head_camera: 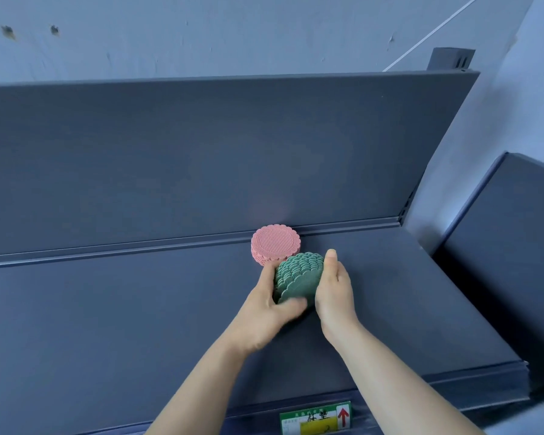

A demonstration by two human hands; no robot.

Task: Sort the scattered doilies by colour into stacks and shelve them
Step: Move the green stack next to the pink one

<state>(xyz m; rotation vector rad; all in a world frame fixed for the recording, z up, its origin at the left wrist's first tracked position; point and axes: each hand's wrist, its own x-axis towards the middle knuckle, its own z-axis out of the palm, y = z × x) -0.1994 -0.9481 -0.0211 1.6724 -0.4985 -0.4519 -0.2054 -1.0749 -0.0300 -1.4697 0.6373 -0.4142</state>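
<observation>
A neat stack of pink round doilies [275, 248] lies flat on the dark shelf [139, 309], against its back panel. Just in front of it, a stack of green scalloped doilies [299, 276] stands tilted on edge between my two hands. My left hand [269, 312] grips the stack from the left, its thumb curled over the near face. My right hand [335, 293] presses against the right side with its fingers nearly straight. The green stack's upper edge overlaps the pink stack's front rim in view; I cannot tell whether they touch.
The shelf's upright back panel [233, 152] rises behind the stacks. A second dark shelf unit [509, 262] stands at the right. A green and yellow price label [316, 419] with a red arrow sits on the shelf's front lip. A pale wall [201, 32] is above.
</observation>
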